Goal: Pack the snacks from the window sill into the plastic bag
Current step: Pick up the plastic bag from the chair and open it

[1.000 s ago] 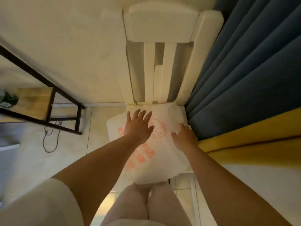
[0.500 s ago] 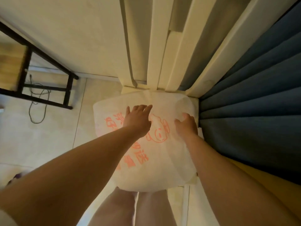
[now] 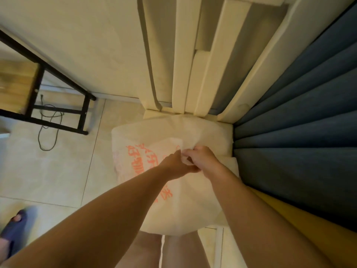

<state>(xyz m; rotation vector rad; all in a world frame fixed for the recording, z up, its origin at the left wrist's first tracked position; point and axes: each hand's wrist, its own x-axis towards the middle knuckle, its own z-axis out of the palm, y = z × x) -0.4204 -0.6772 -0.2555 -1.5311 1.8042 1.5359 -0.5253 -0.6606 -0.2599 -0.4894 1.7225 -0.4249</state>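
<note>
Hands meet mid-frame: left hand (image 3: pixel 174 163) and right hand (image 3: pixel 201 158) both pinch the plastic bag (image 3: pixel 173 206); rub the layers apart to open its mouth wide.

White chair seat (image 3: pixel 229 132) – white plastic bag (image 3: pixel 193 206) with orange print lying on it

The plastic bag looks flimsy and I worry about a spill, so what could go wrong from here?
1. The plastic bag overhangs the white chair seat toward the floor; it may slide off.
2. Both the left hand and the right hand pinch the thin film at one spot; pulling apart there could tear it.
3. No snacks are in view, so the bag must probably be carried, perhaps past the loose cable.
</note>
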